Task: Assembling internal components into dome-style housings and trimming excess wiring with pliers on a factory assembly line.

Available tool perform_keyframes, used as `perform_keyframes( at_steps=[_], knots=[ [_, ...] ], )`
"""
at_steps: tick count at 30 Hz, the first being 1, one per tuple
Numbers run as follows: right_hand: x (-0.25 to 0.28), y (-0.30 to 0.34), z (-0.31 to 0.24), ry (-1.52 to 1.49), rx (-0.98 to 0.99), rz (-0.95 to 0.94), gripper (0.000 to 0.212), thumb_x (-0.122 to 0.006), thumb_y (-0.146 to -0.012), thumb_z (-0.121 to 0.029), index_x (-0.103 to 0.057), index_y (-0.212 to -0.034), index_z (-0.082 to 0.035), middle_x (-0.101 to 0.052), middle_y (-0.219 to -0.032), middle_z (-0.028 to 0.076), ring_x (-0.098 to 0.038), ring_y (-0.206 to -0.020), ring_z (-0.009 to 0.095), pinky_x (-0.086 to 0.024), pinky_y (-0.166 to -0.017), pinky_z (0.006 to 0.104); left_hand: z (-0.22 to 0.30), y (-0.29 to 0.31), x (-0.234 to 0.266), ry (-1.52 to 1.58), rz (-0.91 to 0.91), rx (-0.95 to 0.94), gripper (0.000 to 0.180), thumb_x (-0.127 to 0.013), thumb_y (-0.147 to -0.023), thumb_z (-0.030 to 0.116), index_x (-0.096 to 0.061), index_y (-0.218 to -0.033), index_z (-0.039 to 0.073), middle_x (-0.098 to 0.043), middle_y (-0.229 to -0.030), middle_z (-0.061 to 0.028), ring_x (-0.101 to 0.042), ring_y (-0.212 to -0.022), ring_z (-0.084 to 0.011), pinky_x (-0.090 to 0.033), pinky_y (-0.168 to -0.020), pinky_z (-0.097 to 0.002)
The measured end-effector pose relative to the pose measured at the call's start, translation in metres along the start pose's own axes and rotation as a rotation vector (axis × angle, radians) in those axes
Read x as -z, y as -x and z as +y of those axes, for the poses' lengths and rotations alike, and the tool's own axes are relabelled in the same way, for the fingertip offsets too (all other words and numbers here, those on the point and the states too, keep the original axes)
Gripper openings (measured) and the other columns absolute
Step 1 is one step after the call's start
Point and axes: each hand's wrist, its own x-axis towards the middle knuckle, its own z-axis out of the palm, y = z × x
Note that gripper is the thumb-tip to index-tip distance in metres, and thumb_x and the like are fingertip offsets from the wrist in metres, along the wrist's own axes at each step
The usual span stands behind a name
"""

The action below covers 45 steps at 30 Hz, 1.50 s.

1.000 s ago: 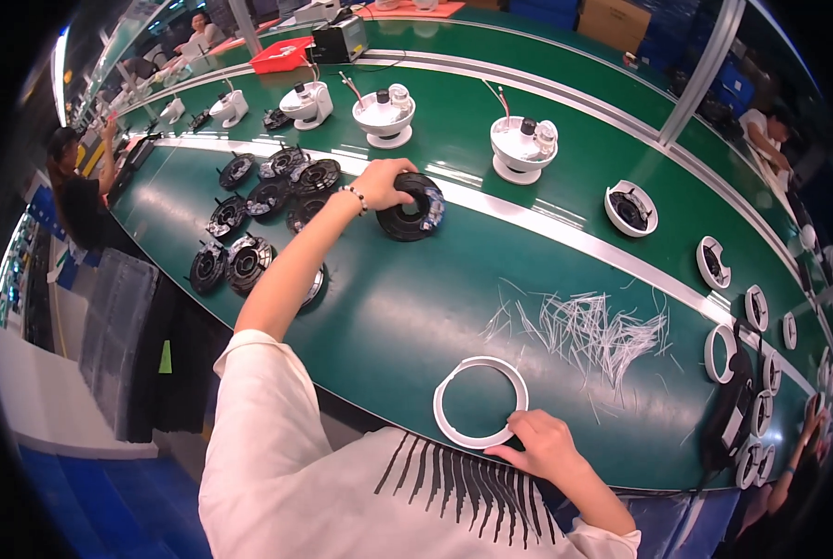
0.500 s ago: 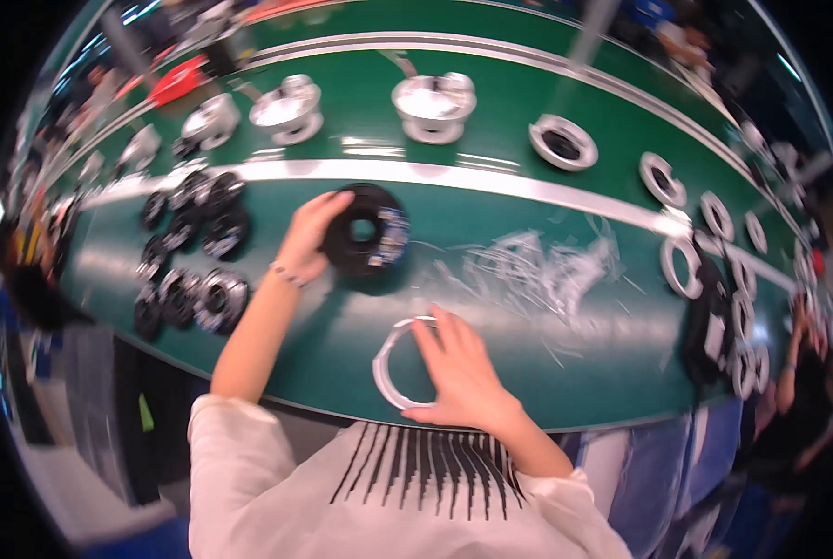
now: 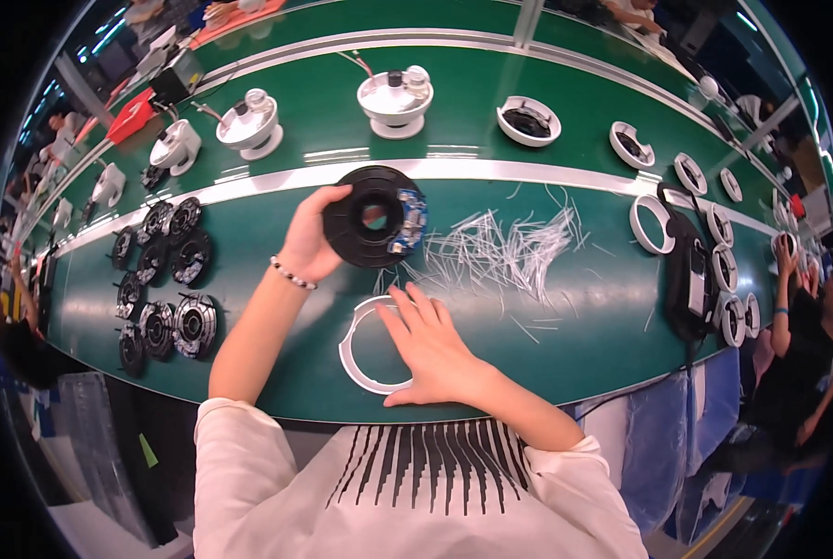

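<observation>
Raised over the green bench, my left hand (image 3: 311,233) grips the edge of a black disc (image 3: 349,233), which has a round hole in its middle. A blue circuit board (image 3: 411,224) sits along the disc's right side. Below it, a white plastic ring (image 3: 349,359) lies flat near the bench's front edge. My right hand (image 3: 435,349) rests over the ring's right side, with its fingers spread and its thumb touching the lower rim. That hand covers part of the ring.
Several black discs with circuit boards (image 3: 158,328) lie at left. Loose white strips (image 3: 519,252) are heaped right of centre. White bowl-shaped units (image 3: 396,101) stand beyond a pale rail (image 3: 472,170). More white rings (image 3: 652,224) and a black device (image 3: 688,270) are at right.
The view has shifted, and the bench things appear farther left. My left hand still holds the black disc, now turned with its board facing more toward me. My right hand stays at the ring.
</observation>
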Motion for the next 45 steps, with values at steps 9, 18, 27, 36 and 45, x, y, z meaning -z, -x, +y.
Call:
perform_keyframes(
  at_steps=[9,18,27,36,45],
  knots=[
    [0.06,0.032,0.025,-0.749,-0.017,0.762,0.115,-0.082,-0.047,-0.025,-0.009,-0.131,0.004,-0.025,-0.13,0.023,-0.031,-0.119,0.028,-0.024,-0.099,0.0367,-0.025,0.002,-0.011,-0.046,0.142,-0.207,0.034,-0.043,-0.083,0.021,-0.047,-0.11,0.001,-0.055,-0.105,-0.0095,-0.052,-0.096,-0.0187,-0.041,-0.087,-0.0338],
    [0.021,-0.022,0.037,-0.476,-0.298,0.866,0.113,-0.079,-0.049,-0.04,-0.012,-0.129,0.005,-0.035,-0.112,0.023,-0.035,-0.106,0.034,-0.03,-0.091,0.0426,-0.069,0.0,-0.025,0.127,-0.058,-0.075,0.047,-0.036,-0.081,0.031,-0.041,-0.117,0.001,-0.049,-0.114,-0.0134,-0.048,-0.104,-0.0245,-0.039,-0.089,-0.0383],
    [0.025,-0.02,0.027,-0.272,-0.334,0.651,0.121,-0.083,-0.043,-0.037,-0.01,-0.132,0.001,-0.031,-0.122,0.022,-0.031,-0.115,0.035,-0.028,-0.096,0.0406,-0.052,-0.003,-0.014,0.26,-0.143,0.292,0.054,-0.032,-0.084,0.045,-0.045,-0.117,0.004,-0.05,-0.115,-0.0138,-0.048,-0.104,-0.027,-0.038,-0.091,-0.0416],
    [0.05,-0.018,0.043,-0.342,-0.152,0.598,0.116,-0.082,-0.041,-0.036,-0.017,-0.131,0.0,-0.031,-0.126,0.021,-0.034,-0.115,0.034,-0.028,-0.096,0.0414,-0.063,-0.012,-0.022,0.265,-0.165,0.26,0.045,-0.032,-0.085,0.038,-0.049,-0.112,0.005,-0.053,-0.107,-0.0112,-0.052,-0.097,-0.0232,-0.042,-0.086,-0.038],
    [0.034,-0.023,0.042,-0.088,-0.144,0.619,0.115,-0.081,-0.042,-0.039,-0.019,-0.128,0.003,-0.027,-0.129,0.024,-0.029,-0.117,0.04,-0.026,-0.095,0.0452,-0.067,-0.013,-0.022,0.23,-0.198,0.292,0.083,-0.018,-0.075,0.071,-0.037,-0.125,0.007,-0.042,-0.123,-0.011,-0.043,-0.111,-0.0247,-0.036,-0.094,-0.0402]
  ],
)
